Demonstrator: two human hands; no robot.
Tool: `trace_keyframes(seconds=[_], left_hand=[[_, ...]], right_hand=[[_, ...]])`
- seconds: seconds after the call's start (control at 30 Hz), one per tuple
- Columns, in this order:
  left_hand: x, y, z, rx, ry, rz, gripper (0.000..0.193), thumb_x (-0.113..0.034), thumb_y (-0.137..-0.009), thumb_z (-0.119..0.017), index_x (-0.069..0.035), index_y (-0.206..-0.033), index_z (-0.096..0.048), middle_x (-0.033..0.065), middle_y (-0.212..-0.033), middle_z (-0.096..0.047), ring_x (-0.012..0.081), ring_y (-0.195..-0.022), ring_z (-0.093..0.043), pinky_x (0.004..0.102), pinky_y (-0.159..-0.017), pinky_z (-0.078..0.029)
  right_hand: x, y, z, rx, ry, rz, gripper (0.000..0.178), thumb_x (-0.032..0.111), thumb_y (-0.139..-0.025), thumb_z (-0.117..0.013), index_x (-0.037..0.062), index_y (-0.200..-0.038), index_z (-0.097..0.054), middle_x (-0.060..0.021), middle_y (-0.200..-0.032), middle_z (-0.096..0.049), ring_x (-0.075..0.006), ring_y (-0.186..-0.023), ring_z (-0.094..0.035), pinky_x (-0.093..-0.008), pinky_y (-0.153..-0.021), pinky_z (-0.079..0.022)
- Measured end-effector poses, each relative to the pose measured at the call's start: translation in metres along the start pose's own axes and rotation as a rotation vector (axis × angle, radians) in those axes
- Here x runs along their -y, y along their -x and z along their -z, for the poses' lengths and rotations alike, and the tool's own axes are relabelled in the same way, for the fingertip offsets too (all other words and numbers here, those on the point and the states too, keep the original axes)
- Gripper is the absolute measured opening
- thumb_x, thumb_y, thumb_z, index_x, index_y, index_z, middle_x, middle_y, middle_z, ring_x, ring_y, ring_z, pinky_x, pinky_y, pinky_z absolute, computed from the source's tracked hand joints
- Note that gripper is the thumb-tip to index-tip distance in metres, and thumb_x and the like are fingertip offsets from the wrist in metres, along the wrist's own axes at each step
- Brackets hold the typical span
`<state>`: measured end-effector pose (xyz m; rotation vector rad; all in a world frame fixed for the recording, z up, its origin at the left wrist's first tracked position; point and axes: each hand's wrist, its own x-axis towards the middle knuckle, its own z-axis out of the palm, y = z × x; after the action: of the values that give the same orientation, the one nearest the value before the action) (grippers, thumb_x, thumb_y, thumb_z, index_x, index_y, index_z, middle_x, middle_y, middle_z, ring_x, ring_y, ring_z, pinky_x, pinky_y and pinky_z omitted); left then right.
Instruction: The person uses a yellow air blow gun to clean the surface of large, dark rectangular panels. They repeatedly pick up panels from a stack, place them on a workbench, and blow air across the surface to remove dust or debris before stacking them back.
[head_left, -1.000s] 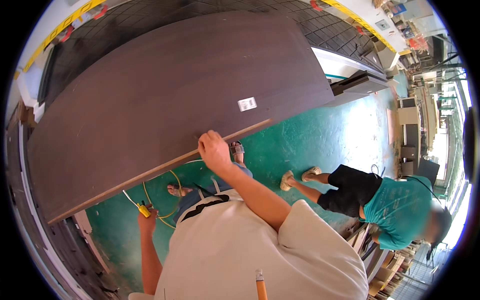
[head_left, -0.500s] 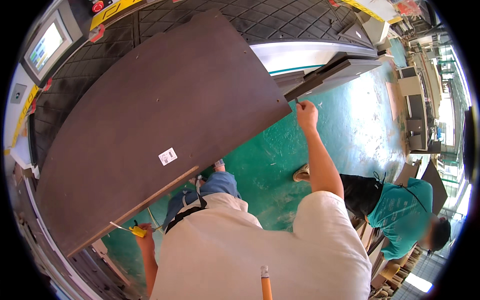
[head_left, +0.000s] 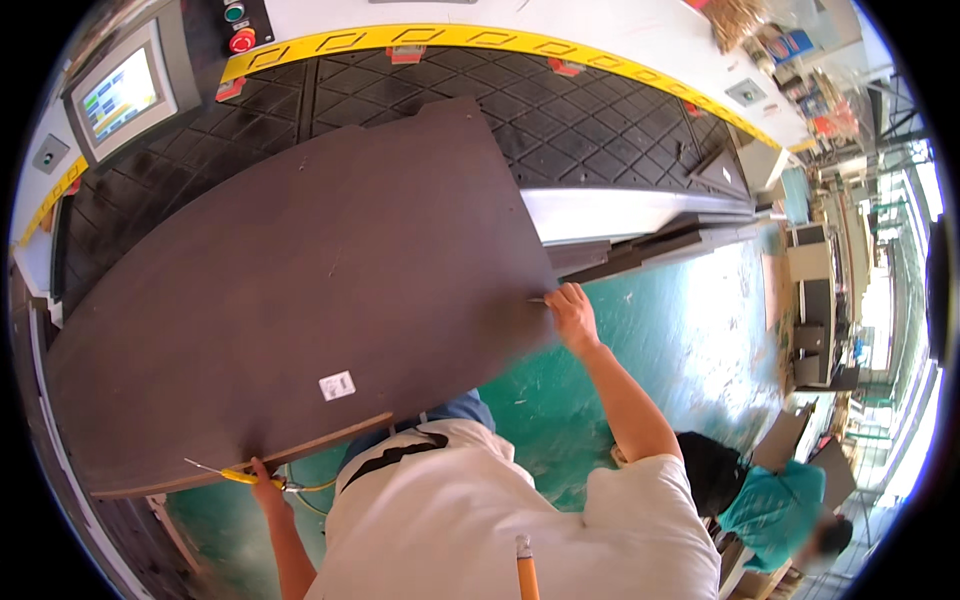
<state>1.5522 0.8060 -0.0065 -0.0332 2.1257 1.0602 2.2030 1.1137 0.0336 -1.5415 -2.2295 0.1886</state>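
Note:
A large dark brown board [head_left: 300, 260] with one curved side lies in front of me, a white label [head_left: 337, 385] stuck near its front edge. At its front left my left hand [head_left: 268, 490] is closed round the yellow handle of an air blow gun [head_left: 238, 476], whose thin nozzle points left over the board. A hose runs back from it. My right hand [head_left: 573, 318] is at the board's right edge near the front corner, fingers pinched on a small thin piece [head_left: 537, 300] that lies over the board; its exact kind cannot be made out.
Behind the board runs a machine bed with black ribbed matting [head_left: 610, 130] and a yellow-striped edge [head_left: 490, 38]. A control screen [head_left: 122, 95] stands far left. Dark panels [head_left: 660, 250] lean at the right. A co-worker in a teal shirt [head_left: 770, 515] is at the lower right.
The view has shifted, showing more of the machine. My right hand has moved from beside the corner to over the board's right edge. The blow gun's nozzle now reaches over the board.

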Motion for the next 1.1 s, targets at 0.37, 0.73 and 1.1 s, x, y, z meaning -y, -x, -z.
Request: trace_keyframes(seconds=[0.37,0.73,1.1], left_hand=[[-0.003,0.015,-0.023,-0.326,0.208,0.149,0.047,-0.054,-0.098,-0.068,-0.010,-0.110,-0.059,0.0011,-0.081,-0.057,0.0119,-0.057,-0.052,0.0260,-0.053,-0.047],[-0.019,0.079,-0.047,-0.049,-0.037,0.148,0.047,-0.039,-0.102,-0.066,-0.002,-0.131,-0.059,0.0091,-0.100,-0.074,0.0138,-0.057,-0.057,0.0260,-0.052,-0.048],[-0.028,0.072,-0.049,0.021,-0.113,0.149,0.030,-0.035,-0.105,-0.063,-0.005,-0.112,-0.063,0.0076,-0.100,-0.075,0.0130,-0.058,-0.058,0.0265,-0.056,-0.047]], right_hand=[[-0.099,-0.383,-0.118,0.047,-0.079,0.342,0.011,-0.003,-0.082,-0.061,0.0067,-0.087,-0.062,-0.0144,-0.093,-0.058,-0.0373,-0.098,-0.057,-0.0465,-0.085,-0.050],[-0.106,-0.498,-0.130,0.304,-0.046,0.321,0.006,0.008,-0.090,-0.063,0.0088,-0.088,-0.069,-0.0109,-0.094,-0.064,-0.0324,-0.106,-0.062,-0.0431,-0.089,-0.052],[-0.097,-0.290,-0.057,0.479,-0.097,0.518,0.001,0.011,-0.091,-0.061,0.0097,-0.091,-0.062,-0.0100,-0.092,-0.054,-0.0350,-0.094,-0.058,-0.0466,-0.078,-0.052]])
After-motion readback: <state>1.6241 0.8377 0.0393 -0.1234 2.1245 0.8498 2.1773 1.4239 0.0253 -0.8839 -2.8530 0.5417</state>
